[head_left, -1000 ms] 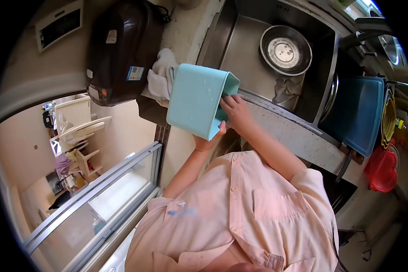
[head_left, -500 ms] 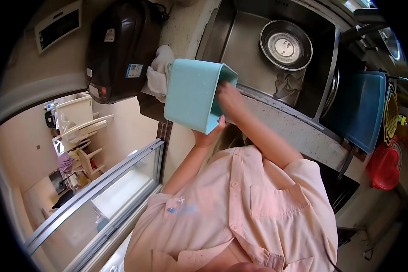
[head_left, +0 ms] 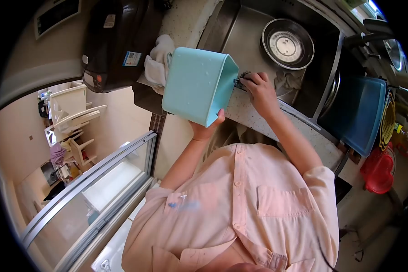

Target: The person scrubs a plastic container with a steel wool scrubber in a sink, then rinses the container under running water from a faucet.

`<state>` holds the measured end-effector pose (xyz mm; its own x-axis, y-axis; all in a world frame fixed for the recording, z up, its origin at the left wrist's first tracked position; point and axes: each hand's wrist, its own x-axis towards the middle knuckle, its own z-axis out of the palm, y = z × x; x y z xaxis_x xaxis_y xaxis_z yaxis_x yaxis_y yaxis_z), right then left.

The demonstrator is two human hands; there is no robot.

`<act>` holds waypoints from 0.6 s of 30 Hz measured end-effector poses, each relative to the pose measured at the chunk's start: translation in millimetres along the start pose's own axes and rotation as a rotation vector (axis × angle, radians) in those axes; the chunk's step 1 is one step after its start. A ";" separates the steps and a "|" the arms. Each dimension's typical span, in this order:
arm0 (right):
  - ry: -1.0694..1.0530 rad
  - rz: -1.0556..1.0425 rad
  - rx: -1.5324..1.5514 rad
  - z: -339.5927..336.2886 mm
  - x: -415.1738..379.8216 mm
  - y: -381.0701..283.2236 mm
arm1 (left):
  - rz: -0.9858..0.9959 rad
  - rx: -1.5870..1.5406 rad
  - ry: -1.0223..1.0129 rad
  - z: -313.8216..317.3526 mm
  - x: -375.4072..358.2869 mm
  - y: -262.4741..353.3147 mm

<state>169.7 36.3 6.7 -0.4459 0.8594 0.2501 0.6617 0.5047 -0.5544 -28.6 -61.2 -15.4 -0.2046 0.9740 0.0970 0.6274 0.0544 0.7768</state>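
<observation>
A light-blue square-sided bin (head_left: 192,84) lies tipped on its side, its mouth facing right toward the sink; water drops show on its outer wall. My left hand (head_left: 207,128) grips its lower rim from below, with the thumb along the edge of the mouth. Just outside the mouth, my right hand (head_left: 260,93) pinches a dark grey crumpled rag (head_left: 241,81) above the counter edge. Part of the rag is hidden by my fingers.
A steel sink (head_left: 240,34) holds a round metal basin (head_left: 286,44) and a grey cloth (head_left: 285,82). A dark appliance (head_left: 115,45) and a whitish cloth (head_left: 156,68) lie left. A blue board (head_left: 356,113) stands right, near a red basket (head_left: 377,174). A sliding window (head_left: 90,188) is at lower left.
My right hand has come out of the bin's mouth and moved right, with the rag now showing in its fingers. The bin has shifted slightly up in view, still in my left hand.
</observation>
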 end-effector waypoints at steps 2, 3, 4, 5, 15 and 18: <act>0.094 -0.038 0.103 -13.9 4.2 -25.1 | -0.013 -0.035 0.003 -1.0 1.7 4.0; 0.030 -0.051 0.106 -5.1 -2.6 -34.1 | -0.007 -0.030 -0.011 -1.5 1.9 3.5; -0.020 -0.077 0.108 3.2 -10.7 -41.9 | 0.000 -0.025 -0.025 -2.0 2.1 2.8; -0.071 -0.103 0.109 11.3 -20.0 -48.8 | 0.024 -0.004 -0.040 -1.7 1.1 0.0; -0.090 -0.087 0.009 30.2 -30.4 -47.5 | 0.160 0.072 0.014 1.1 3.0 -4.1; -0.002 0.049 -0.084 17.6 -0.3 -31.1 | -0.144 -0.007 -0.170 -7.1 -6.3 -4.8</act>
<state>138.7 18.9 9.8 -0.4127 0.8832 0.2230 0.7309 0.4671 -0.4976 -35.6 -69.1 -15.3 -0.1614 0.9794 -0.1213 0.5957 0.1947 0.7792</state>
